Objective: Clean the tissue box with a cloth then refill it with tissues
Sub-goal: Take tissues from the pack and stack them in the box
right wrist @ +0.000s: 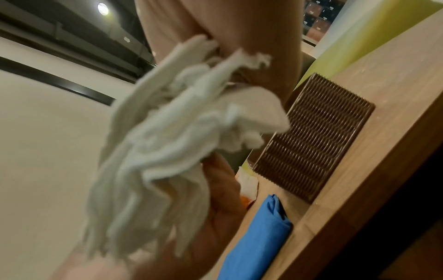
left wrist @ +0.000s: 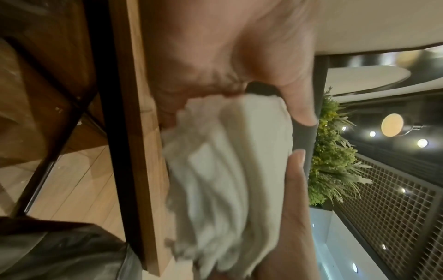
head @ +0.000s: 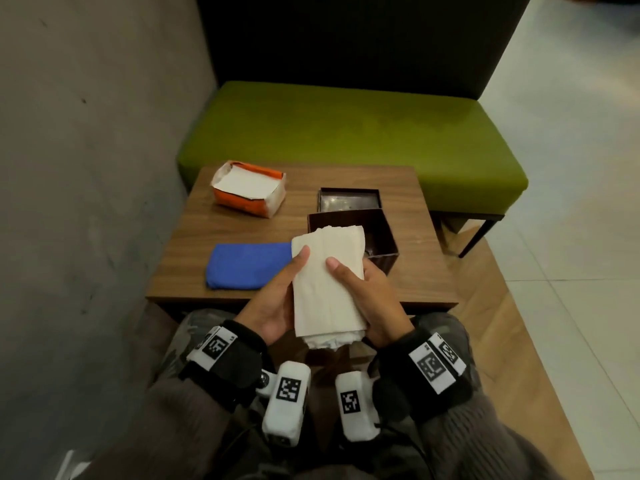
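Both hands hold a thick stack of white tissues (head: 329,282) above the table's near edge. My left hand (head: 285,285) grips its left side with the thumb on top. My right hand (head: 362,284) grips the right side the same way. In the wrist views the stack's loose ragged end (left wrist: 230,180) (right wrist: 167,142) hangs out past the palms. Just beyond the stack stands the dark brown tissue box (head: 382,233), open; what lies inside is hidden. Its ribbed side (right wrist: 316,136) shows in the right wrist view. A folded blue cloth (head: 249,270) (right wrist: 254,236) lies left of the box.
A second dark shallow box part (head: 348,199) sits behind the tissue box. An opened orange tissue pack (head: 247,188) lies at the far left of the small wooden table (head: 422,275). A green bench (head: 346,133) stands behind it, a grey wall on the left.
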Demonstrator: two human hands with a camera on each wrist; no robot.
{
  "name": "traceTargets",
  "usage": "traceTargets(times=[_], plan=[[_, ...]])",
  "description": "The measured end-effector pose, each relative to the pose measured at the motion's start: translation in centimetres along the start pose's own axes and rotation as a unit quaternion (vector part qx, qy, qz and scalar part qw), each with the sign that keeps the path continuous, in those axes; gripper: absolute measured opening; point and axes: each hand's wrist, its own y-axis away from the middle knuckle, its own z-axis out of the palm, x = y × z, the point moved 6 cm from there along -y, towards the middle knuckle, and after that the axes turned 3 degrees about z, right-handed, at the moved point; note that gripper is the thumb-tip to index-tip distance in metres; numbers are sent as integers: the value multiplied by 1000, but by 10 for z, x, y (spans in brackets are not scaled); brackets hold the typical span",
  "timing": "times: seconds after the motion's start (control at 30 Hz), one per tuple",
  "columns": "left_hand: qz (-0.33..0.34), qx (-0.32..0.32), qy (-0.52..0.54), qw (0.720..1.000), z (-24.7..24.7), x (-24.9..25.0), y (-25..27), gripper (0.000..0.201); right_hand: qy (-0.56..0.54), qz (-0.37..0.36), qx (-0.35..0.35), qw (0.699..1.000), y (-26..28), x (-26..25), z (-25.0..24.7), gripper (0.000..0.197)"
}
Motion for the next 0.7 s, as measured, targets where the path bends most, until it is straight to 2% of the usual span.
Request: traceTargets(times=[0.1, 0.17, 0.27, 0.37, 0.47, 0.63, 0.67, 0.7], plan=[[8, 8, 15, 1000, 4, -7, 1, 52, -9, 5, 5, 1000, 5, 3, 0, 41], [41, 27, 2, 999, 3, -8, -1, 50, -15, 15, 19, 1000, 5, 4, -3, 46], [142, 79, -105, 981, 2, 5, 3, 39, -51, 55, -5, 997, 5, 6, -6, 53], [196, 90, -251, 944, 12, 12, 7, 34, -15, 63, -28, 997, 6, 8, 1, 48], [205, 103, -332, 915, 13, 19, 8, 37, 14, 41, -16, 999, 6, 9, 3, 42], [188, 78, -395, 896, 13, 28, 9, 44, 20, 32, -27, 999, 8, 4, 1, 38], [188, 84, -392, 897, 12, 30, 9, 42, 22, 31, -23, 999, 8, 4, 1, 34], [179, 97, -362, 910, 9, 31, 9, 42, 14, 33, -17, 999, 7, 4, 0, 32]])
